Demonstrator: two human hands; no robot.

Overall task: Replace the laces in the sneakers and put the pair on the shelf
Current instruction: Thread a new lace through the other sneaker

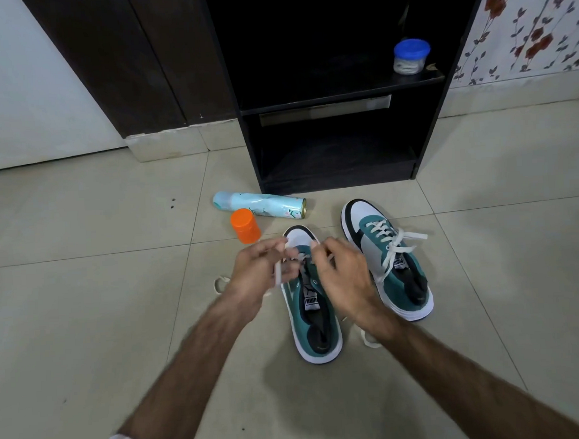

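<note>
Two teal, white and black sneakers stand on the tiled floor, toes pointing away from me. The right sneaker [388, 261] is laced with a white lace tied over its tongue. Over the front eyelets of the left sneaker [314, 321] both hands work a white lace [278, 275]. My left hand [262, 265] pinches one strand, which hangs down past its fingers. My right hand [342, 276] pinches the other strand near the eyelets. Loose lace ends lie on the floor at both sides of this shoe. The black shelf unit [335, 94] stands just beyond.
A light blue spray can [261, 204] lies on its side before the shelf, with an orange-capped container [245, 225] beside it. A blue-lidded tub [411, 56] sits on the shelf's upper board. A dark wooden door frame is at the left, floral wallpaper at the right.
</note>
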